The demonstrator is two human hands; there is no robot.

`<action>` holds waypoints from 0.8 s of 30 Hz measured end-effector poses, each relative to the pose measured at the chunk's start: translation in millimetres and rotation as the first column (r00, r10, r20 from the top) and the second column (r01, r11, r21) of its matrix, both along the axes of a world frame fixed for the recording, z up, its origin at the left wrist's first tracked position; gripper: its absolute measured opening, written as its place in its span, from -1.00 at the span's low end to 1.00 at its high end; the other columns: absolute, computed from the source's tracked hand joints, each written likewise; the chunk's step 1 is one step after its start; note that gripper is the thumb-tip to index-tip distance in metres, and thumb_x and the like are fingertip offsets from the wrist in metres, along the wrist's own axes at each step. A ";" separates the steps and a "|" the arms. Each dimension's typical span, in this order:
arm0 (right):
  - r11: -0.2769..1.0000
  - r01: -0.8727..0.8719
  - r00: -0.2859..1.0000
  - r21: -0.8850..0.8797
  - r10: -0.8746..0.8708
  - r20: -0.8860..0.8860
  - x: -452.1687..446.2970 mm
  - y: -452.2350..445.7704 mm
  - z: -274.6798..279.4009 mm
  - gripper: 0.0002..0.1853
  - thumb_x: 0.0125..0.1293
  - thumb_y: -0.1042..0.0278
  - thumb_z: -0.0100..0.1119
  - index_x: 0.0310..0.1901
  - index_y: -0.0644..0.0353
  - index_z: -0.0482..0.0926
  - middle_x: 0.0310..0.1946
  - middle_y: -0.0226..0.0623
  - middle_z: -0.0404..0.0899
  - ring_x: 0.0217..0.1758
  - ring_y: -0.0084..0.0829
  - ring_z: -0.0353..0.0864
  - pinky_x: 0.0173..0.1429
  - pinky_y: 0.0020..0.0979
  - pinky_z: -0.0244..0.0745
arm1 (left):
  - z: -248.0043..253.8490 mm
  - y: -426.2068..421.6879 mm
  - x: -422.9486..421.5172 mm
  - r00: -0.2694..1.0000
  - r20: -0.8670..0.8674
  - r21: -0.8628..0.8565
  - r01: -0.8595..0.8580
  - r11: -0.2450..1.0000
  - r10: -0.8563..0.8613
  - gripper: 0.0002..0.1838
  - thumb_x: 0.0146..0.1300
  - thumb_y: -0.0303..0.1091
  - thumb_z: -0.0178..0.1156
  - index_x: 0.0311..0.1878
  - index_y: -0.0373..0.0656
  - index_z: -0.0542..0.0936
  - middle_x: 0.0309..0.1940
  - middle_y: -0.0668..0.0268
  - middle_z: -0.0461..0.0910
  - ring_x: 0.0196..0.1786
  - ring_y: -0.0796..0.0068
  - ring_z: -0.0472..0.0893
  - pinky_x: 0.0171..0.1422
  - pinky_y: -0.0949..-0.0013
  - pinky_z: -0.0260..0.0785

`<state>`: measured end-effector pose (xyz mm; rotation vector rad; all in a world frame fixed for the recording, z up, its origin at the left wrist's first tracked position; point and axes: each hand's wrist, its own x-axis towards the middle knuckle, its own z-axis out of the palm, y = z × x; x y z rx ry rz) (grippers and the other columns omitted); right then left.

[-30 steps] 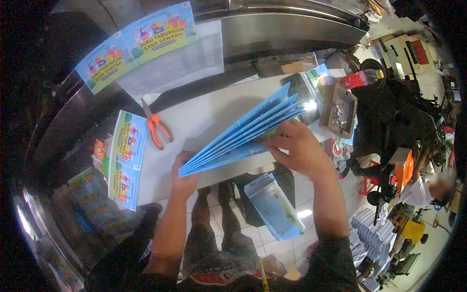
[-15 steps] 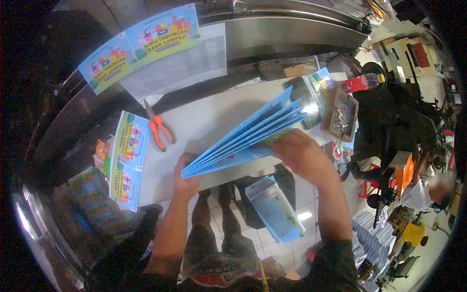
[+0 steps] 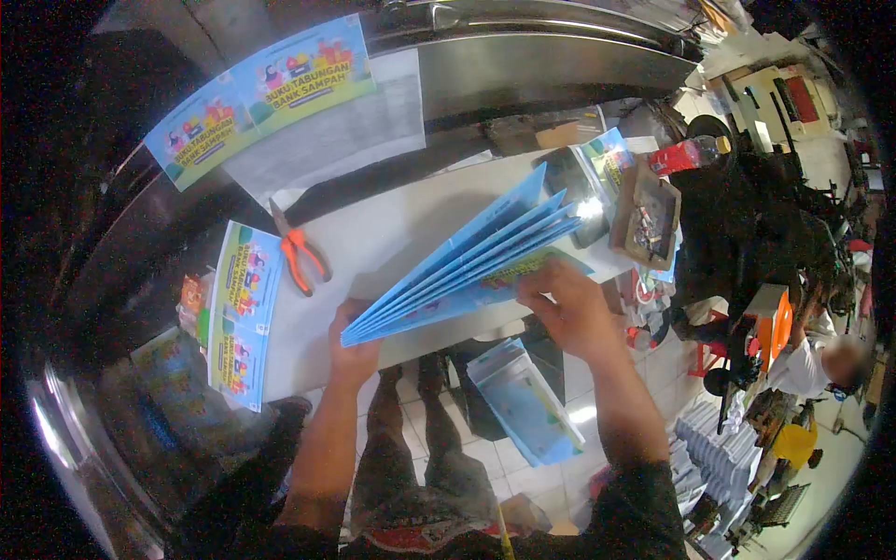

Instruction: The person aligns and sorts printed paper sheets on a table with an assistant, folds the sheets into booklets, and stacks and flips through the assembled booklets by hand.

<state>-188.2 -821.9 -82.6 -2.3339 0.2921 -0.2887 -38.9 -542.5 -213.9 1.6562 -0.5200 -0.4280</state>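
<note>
My left hand (image 3: 355, 343) is closed around the narrow folded end of several nested blue printed covers (image 3: 448, 266), which fan open toward the upper right. At their lower right side, my right hand (image 3: 574, 308) has its fingers curled in a pinch on the edge of the nearest cover (image 3: 509, 271), which shows a green and yellow print. Its fingertips are partly hidden. Orange-handled pliers (image 3: 301, 254) lie to the left on the pale work board (image 3: 322, 350). Beside them is a printed cover sheet (image 3: 245, 303) with yellow and blue artwork.
A wooden box of small items (image 3: 647, 219) and a red-labelled bottle (image 3: 689, 156) stand at the right. Two joined covers (image 3: 266, 98) lie on white paper at the back. Below the board is a clear packet of blue sheets (image 3: 525, 401). Another person (image 3: 807, 364) is at far right.
My right hand has moved slightly down and its fingers have curled in more. The nearest cover has spread away from the others. My left hand keeps its hold on the folded end.
</note>
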 end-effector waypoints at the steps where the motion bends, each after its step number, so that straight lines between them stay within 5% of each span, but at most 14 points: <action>1: 1.000 -0.001 1.000 0.000 0.001 0.000 1.1 0.7 0.0 -0.82 0.13 0.42 0.31 -0.20 0.14 0.67 -0.24 -0.32 0.66 -0.11 -0.19 0.60 0.00 -0.23 0.54 | -0.8 0.2 0.0 1.000 -0.015 0.013 -0.005 1.000 0.005 -0.74 0.23 -0.34 0.26 -0.09 -0.27 0.52 -0.30 0.23 0.61 -0.22 0.49 0.57 -0.08 0.38 0.42; 9: 0.955 -0.099 0.988 -0.280 0.062 -0.141 6.7 3.4 9.9 -0.68 0.16 0.31 0.34 -0.03 0.14 0.63 -0.05 -0.23 0.61 0.05 -0.12 0.55 0.16 -0.19 0.46 | -3.0 4.5 -0.3 0.999 -0.035 0.063 -0.017 0.998 0.019 -0.71 0.24 -0.28 0.25 -0.08 -0.26 0.52 -0.31 0.23 0.60 -0.23 0.48 0.56 -0.09 0.37 0.41; 19: 0.979 -0.074 0.994 -0.188 0.057 -0.097 1.6 0.9 -1.0 -0.76 0.14 0.30 0.35 -0.16 0.13 0.68 -0.16 -0.28 0.65 -0.06 -0.19 0.60 0.07 -0.22 0.50 | 1.6 3.8 -1.5 1.000 -0.013 0.099 -0.023 0.995 0.024 -0.75 0.21 -0.37 0.23 -0.09 -0.28 0.53 -0.30 0.21 0.62 -0.21 0.45 0.58 -0.07 0.36 0.43; 22: 0.997 -0.001 0.998 -0.073 -0.004 -0.070 2.4 6.4 4.1 -0.75 0.10 0.30 0.38 -0.17 0.15 0.66 -0.17 -0.29 0.66 -0.12 -0.17 0.61 0.03 -0.25 0.52 | 13.4 0.2 -1.0 1.000 -0.024 0.106 -0.016 0.994 0.019 -0.76 0.21 -0.39 0.22 -0.09 -0.28 0.54 -0.28 0.18 0.64 -0.19 0.42 0.60 -0.05 0.34 0.44; 24: 0.978 0.185 0.977 -0.096 -0.194 -0.089 6.5 14.1 6.2 -0.74 0.07 0.31 0.41 -0.20 0.15 0.64 -0.17 -0.33 0.67 -0.08 -0.17 0.60 0.09 -0.20 0.49 | 16.2 -0.6 0.3 1.000 -0.009 0.119 -0.010 0.993 0.011 -0.76 0.20 -0.40 0.21 -0.08 -0.29 0.55 -0.28 0.17 0.65 -0.18 0.41 0.61 -0.03 0.33 0.45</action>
